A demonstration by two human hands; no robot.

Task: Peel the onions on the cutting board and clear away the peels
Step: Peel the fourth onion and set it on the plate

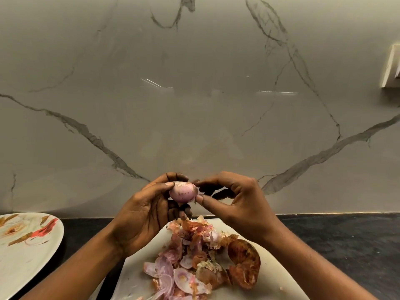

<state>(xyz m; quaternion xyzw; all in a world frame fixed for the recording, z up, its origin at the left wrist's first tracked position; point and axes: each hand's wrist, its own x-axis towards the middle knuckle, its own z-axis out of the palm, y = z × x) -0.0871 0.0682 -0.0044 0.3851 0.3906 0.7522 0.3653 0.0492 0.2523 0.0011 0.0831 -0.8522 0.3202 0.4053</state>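
The onion is being held in the middle of the frame, above the board. The left hand is curling its fingers and thumb round it. The right hand is pinching a bit of skin on its right side. Peels are lying in a heap on the board at the bottom. A plate is showing at the lower left.

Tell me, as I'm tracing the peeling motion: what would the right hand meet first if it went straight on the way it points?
The onion: the right hand points left, its fingers pinching at that end. Behind it, the left hand gripping it.
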